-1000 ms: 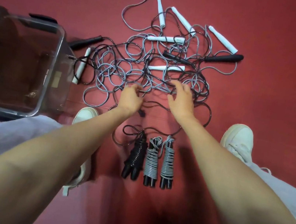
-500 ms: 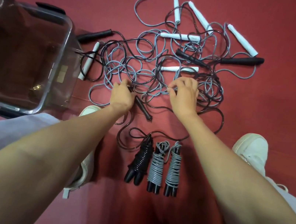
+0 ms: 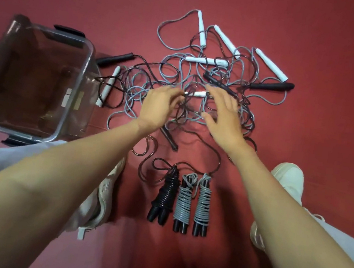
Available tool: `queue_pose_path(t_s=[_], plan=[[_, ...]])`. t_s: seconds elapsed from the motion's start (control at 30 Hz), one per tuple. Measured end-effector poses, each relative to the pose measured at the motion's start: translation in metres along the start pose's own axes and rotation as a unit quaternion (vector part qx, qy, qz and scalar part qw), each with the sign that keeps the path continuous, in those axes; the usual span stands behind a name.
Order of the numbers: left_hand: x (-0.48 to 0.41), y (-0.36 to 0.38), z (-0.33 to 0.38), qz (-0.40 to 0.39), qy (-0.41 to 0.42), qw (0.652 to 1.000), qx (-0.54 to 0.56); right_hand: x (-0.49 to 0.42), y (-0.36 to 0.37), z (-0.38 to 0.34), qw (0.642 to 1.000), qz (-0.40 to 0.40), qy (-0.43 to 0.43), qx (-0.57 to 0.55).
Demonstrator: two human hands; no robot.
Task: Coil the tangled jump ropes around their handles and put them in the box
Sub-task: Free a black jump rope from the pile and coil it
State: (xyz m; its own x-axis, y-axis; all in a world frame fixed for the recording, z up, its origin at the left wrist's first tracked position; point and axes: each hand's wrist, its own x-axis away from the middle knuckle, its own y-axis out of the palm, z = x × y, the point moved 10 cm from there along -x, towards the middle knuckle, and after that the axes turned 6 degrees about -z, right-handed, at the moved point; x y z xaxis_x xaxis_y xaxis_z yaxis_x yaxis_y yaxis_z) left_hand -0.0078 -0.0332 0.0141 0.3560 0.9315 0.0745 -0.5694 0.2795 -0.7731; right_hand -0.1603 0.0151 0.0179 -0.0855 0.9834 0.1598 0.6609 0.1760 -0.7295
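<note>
Tangled jump ropes (image 3: 194,76) lie on the floor beside the box (image 3: 73,94). Our left hand (image 3: 158,107) reaches a white handle (image 3: 198,93), grip unclear; our right hand (image 3: 223,115) has its fingers apart. Next, we judge, that handle needs working loose.

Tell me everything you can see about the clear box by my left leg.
The box is clear plastic, rectangular with rounded corners, open-topped and upright on the red floor, left of the rope tangle. Black latches sit on its far and near ends, pale labels on one wall. No ropes are inside.
</note>
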Motion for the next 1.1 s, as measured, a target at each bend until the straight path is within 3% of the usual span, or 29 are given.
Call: queue_pose_path(t_s=[0.13, 0.27, 0.4, 0.5, 0.57, 0.63, 0.7, 0.73, 0.8, 0.87, 0.97, 1.1], plan=[[0.007, -0.026, 0.033, -0.024, 0.069, 0.997, 0.036, -0.006, -0.019, -0.043, 0.997, -0.001, -0.026, -0.067], [0.024, -0.065, 0.047, 0.016, 0.027, 0.991, 0.128, 0.004, -0.041, -0.050, 0.997, -0.002, -0.003, -0.071], [0.049, -0.059, 0.065, -0.059, 0.002, 0.966, 0.250, 0.029, -0.034, -0.059, 0.992, -0.040, -0.003, -0.121], [0.068, -0.051, 0.085, -0.101, 0.033, 0.958, 0.265, 0.041, -0.043, -0.070, 0.994, -0.004, -0.028, -0.107], [0.072, -0.055, 0.087, -0.109, 0.019, 0.952, 0.284, 0.046, -0.061, -0.064, 0.976, 0.032, 0.025, -0.216], [0.075, -0.054, 0.078, -0.148, -0.006, 0.965, 0.216, 0.051, -0.092, -0.056, 0.949, 0.094, 0.054, -0.297], [0.081, -0.058, 0.059, -0.150, -0.053, 0.979, 0.127, 0.060, -0.128, -0.053, 0.949, 0.138, 0.079, -0.271], [0.083, -0.066, 0.051, -0.120, -0.076, 0.982, 0.124, 0.064, -0.141, -0.054, 0.966, 0.120, 0.095, -0.208], [0.087, -0.090, 0.053, -0.041, -0.088, 0.979, 0.181, 0.073, -0.142, -0.060, 0.993, -0.013, 0.118, -0.012], [0.086, -0.106, 0.086, -0.028, -0.048, 0.979, 0.196, 0.082, -0.129, -0.068, 0.983, -0.133, 0.102, 0.080], [0.084, -0.119, 0.154, -0.058, 0.044, 0.982, 0.172, 0.085, -0.126, -0.109, 0.991, -0.132, 0.023, 0.008], [0.084, -0.133, 0.182, -0.046, 0.080, 0.978, 0.189, 0.087, -0.160, -0.123, 0.994, -0.038, 0.007, -0.102]])
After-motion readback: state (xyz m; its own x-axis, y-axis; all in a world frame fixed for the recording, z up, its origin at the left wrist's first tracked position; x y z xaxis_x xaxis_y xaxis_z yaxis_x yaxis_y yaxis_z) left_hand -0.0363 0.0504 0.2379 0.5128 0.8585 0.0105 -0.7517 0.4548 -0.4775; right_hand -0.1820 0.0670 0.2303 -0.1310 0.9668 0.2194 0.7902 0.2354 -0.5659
